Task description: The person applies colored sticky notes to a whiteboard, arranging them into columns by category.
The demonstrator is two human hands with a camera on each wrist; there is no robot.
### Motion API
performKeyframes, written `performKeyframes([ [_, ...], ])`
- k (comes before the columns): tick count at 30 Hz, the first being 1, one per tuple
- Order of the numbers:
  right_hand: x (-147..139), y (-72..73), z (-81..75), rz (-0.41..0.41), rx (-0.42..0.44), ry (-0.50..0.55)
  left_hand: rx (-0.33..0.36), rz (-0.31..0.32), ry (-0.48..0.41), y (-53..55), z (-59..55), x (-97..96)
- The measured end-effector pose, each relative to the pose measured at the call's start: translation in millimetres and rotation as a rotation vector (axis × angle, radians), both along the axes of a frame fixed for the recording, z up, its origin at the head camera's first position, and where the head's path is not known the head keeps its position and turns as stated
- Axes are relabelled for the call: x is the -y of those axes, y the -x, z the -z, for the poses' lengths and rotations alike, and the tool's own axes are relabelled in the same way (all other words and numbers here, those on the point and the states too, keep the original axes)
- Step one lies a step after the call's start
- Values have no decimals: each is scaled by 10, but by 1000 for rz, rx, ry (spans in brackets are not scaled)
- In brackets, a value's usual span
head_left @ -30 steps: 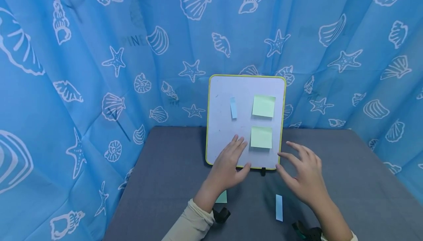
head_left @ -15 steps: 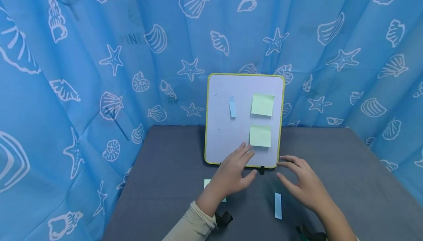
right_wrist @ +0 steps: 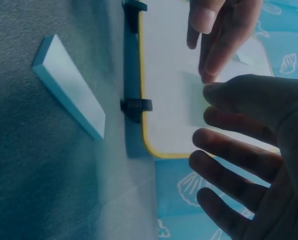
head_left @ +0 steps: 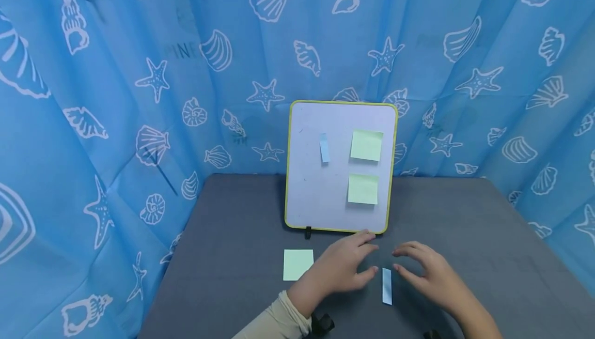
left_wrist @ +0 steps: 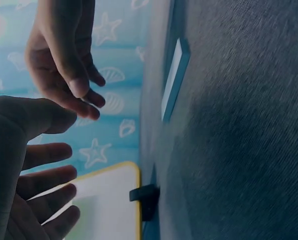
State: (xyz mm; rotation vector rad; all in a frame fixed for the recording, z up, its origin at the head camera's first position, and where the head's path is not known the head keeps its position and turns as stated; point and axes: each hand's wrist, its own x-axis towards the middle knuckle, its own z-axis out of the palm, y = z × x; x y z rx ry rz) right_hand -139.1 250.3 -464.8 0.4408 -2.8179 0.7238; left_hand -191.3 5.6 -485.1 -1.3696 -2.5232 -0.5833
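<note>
Both hands hover over the table with fingers spread and nothing in them. My left hand is between the green sticky note pad and the narrow blue sticky note pad, its forearm passing the green pad's corner. On the blue pad's other side is my right hand, thumb and fingers apart. In the right wrist view the blue pad shows as a thick stack lying on the cloth. Behind them a whiteboard with a yellow rim bears two green sticky notes and one blue strip.
The whiteboard leans upright on small black feet at the back of the grey cloth-covered table. Close behind hangs a blue curtain printed with shells and starfish. Black wrist straps show near the bottom edge.
Both hands have drawn back from the whiteboard's lower part toward the blue pad. The left hand also shifted right, uncovering the green pad. The view has tilted and shifted slightly.
</note>
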Motion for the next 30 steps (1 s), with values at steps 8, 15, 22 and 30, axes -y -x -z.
performKeyframes([
  [8,-62,-23,48,-37,166,-5,49,35,81,-65,23,-70],
  [15,-119,-44,151,-165,263,-5,139,72,146,-110,61,-119],
  [22,-98,-15,192,-153,358,-39,205,83,191,-126,74,-145],
  [30,-49,-17,172,-109,455,-31,216,81,217,-138,72,-173],
])
